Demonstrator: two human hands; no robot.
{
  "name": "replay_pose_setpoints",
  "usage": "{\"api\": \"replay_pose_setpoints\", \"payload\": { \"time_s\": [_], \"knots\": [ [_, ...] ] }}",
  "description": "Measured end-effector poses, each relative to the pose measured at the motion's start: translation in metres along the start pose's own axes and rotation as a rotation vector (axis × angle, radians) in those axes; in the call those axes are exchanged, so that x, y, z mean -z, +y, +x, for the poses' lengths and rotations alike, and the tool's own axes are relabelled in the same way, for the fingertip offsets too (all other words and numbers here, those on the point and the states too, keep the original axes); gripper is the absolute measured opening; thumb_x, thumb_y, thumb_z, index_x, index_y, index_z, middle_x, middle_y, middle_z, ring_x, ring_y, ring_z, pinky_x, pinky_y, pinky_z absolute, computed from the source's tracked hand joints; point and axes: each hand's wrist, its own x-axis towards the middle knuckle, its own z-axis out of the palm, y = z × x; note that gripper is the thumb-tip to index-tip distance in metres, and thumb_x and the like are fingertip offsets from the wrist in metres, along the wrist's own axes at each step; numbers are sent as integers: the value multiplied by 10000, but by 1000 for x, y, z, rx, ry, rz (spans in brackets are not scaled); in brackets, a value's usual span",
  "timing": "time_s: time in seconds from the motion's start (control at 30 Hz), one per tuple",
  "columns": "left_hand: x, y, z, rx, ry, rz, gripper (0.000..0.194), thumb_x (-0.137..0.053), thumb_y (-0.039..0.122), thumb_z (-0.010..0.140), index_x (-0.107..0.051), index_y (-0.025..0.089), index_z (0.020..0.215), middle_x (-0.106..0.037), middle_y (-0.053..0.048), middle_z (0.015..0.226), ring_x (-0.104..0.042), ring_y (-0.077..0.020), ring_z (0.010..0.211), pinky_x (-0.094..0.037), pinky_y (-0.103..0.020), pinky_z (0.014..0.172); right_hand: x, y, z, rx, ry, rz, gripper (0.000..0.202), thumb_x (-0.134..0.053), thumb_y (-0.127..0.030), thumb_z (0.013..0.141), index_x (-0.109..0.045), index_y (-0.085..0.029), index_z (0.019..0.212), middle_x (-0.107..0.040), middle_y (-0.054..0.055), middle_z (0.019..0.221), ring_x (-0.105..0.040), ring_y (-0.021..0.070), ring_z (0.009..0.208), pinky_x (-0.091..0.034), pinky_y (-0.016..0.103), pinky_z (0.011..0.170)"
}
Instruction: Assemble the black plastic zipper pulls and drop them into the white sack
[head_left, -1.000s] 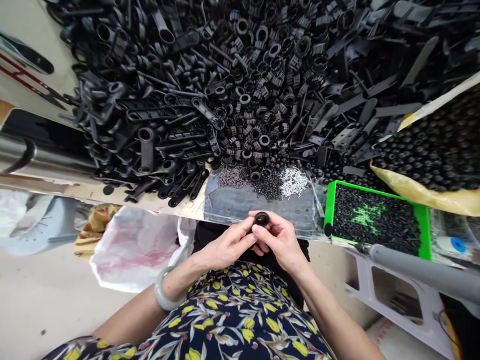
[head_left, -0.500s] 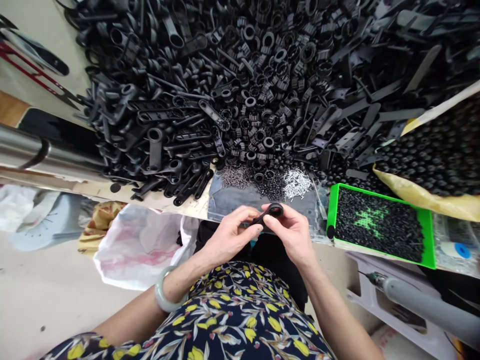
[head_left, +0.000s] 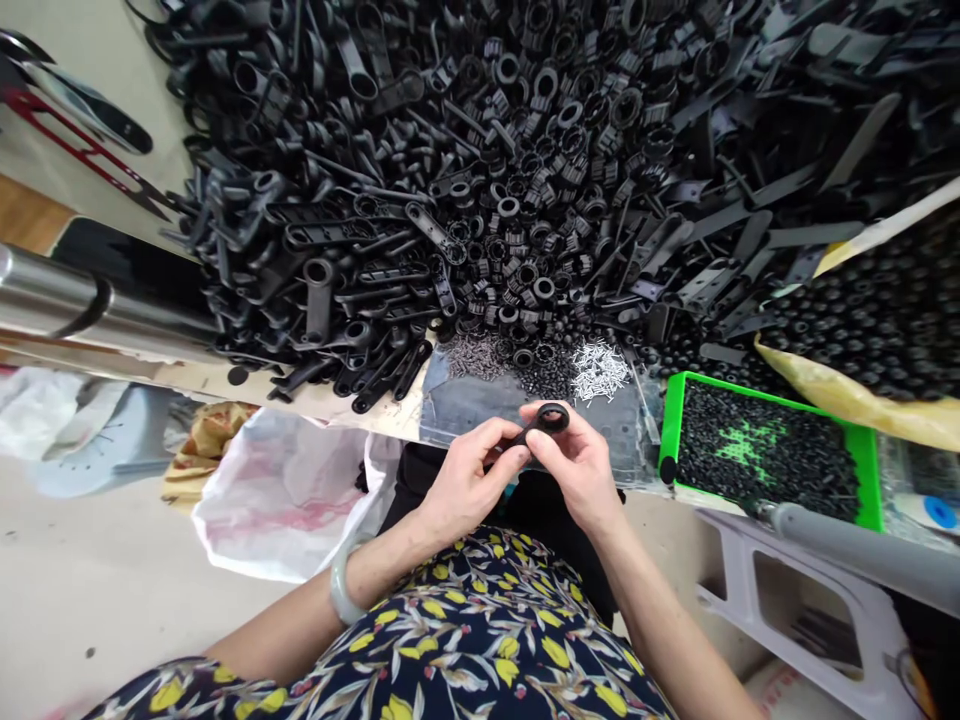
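Note:
Between my two hands, just off the bench's front edge, is a black plastic handle (head_left: 553,418) with a ring at one end. My left hand (head_left: 480,465) pinches its narrow shaft, and the fingers cover most of that part. My right hand (head_left: 574,460) grips the ring end between thumb and fingers. Just beyond the hands, small piles lie on a grey mat (head_left: 472,405): silver pins (head_left: 600,372), tiny black pieces (head_left: 547,378) and small dark grey pieces (head_left: 476,358).
A large heap of black plastic handles (head_left: 319,300) and rings (head_left: 544,288) covers the bench. At right stands a green tray (head_left: 868,480) of small black parts, near a grey cylindrical tool (head_left: 840,545). Red-handled scissors (head_left: 82,140) lie far left. A white bag (head_left: 262,500) hangs below the bench edge.
Both hands keep their hold on the black handle, almost unmoved. The view has shifted slightly, and the grey cylindrical tool at right sits higher, near the green tray.

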Motion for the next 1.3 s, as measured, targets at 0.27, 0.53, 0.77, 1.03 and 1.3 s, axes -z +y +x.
{"api": "replay_pose_setpoints", "payload": {
  "time_s": [0.27,0.53,0.77,1.03,1.3],
  "knots": [
    [10,17,-2,-76,-121,92,206,-513,327,1066,-651,201,1152,-722,-58,1057,-630,-161,806,-468,-282,753,0,-12,-8,-80,-156,62,370,-735,-469,952,-777,-256,1251,-776,86,1258,-756,218,988,-633,373,925],
    [-6,-2,-3,-104,64,25,187,-507,296,1070,-657,193,1112,-702,-69,1162,-635,-137,843,-496,-265,786,-12,2,-3,-115,-48,130,328,-753,-456,943,-802,-266,1206,-808,57,1106,-742,198,919,-613,317,849],
    [4,-12,3,157,-221,-632,297,-699,456,980,-703,195,1121,-659,-23,918,-605,-102,694,-525,-236,669,-2,-16,-9,-35,-270,2,424,-650,-480,1007,-692,-320,1397,-755,57,1238,-703,155,779,-617,321,755],
    [13,-33,-18,-9,137,-115,284,-663,365,1009,-714,237,1258,-705,-77,1195,-680,-169,943,-596,-294,797,7,0,-10,398,18,-734,372,-573,-345,1074,-642,-276,1433,-762,81,1258,-698,242,1122,-506,432,1009],
    [27,-26,-5,-597,365,598,249,-638,144,1000,-672,204,1239,-719,-78,1143,-678,-196,1054,-557,-354,960,-5,7,8,600,-48,-1340,415,-617,-350,1055,-601,-219,1449,-675,132,1389,-616,276,1187,-403,457,964]
  ]
}}
